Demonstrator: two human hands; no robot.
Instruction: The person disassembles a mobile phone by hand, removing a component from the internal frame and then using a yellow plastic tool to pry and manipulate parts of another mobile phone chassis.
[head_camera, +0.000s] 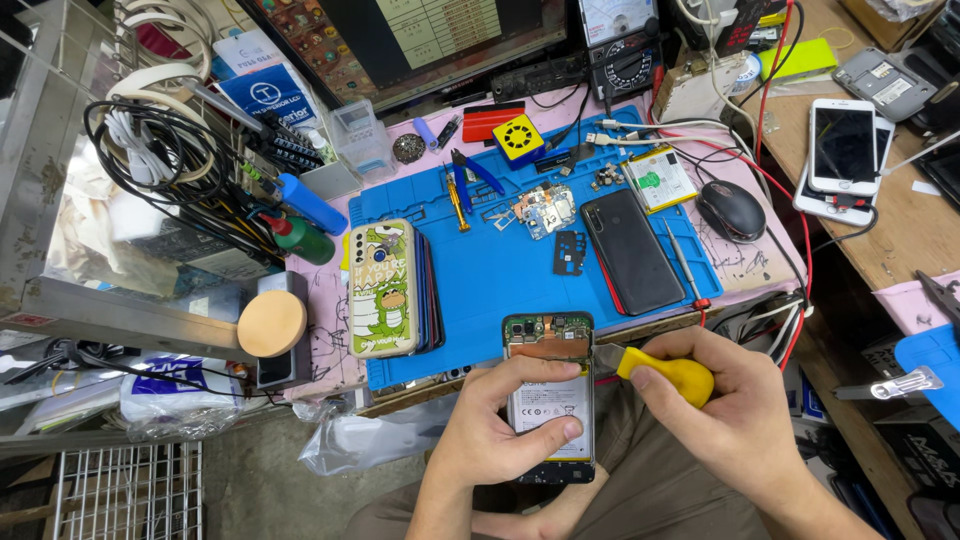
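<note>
My left hand (500, 425) grips an opened smartphone (548, 345) with its back cover off, battery and circuit board showing, held over my lap just in front of the blue work mat (500, 270). My thumb lies across the battery. My right hand (725, 410) holds a yellow-handled pry tool (665, 372); its metal tip touches the phone's right edge near the top.
On the mat lie a black phone back (632, 250), a small circuit board (543, 208), a black bracket (569, 252), blue pliers (470, 175), a screwdriver (685, 262) and a stack of phone cases with a green cartoon one (383, 288). A mouse (730, 208), phones (842, 145) and tangled cables (150, 150) surround it.
</note>
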